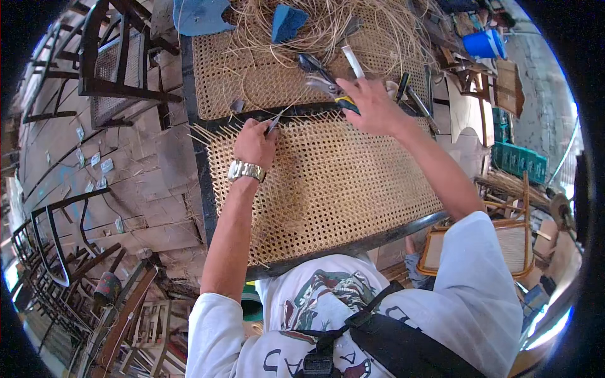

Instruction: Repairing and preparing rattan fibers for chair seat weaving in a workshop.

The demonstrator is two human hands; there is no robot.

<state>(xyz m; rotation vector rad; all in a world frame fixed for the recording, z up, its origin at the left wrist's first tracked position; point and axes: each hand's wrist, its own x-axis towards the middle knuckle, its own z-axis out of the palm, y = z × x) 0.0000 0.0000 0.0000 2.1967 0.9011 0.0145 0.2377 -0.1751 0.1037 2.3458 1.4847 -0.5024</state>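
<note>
A white shirt (pixel 214 321) fills the near side, with a dark printed picture on its chest and large dark lettering under it, partly covered by a black strap (pixel 409 334) and its buckle, so no whole word shows. Past it lies the black edge of the bench (pixel 403 232), carrying a pale cane sheet (pixel 340 183) with rows of small holes and loose ends at its far left corner.

A metal watch (pixel 246 170) circles the left wrist; its dial cannot be read. The left grip (pixel 254 143), over the sheet's far left part, is closed on a thin pointed tool (pixel 275 123). The right grip (pixel 375 107), beyond the sheet's far edge, has its fingers at metal cutters (pixel 322 83) with a yellow and black handle; whether it is closed around them I cannot tell. A white stick (pixel 351 61) is just beside.

Farther on the bench is a browner cane sheet (pixel 214 75), heaped with loose strands (pixel 394 38), a blue block (pixel 288 23) and a flatter blue piece (pixel 200 16).

Beyond the bench, a green crate (pixel 520 162) at right bears pale marks too small to read. A blue bucket (pixel 483 44) is farther off, and dark chair frames (pixel 91 53) are at far left.
</note>
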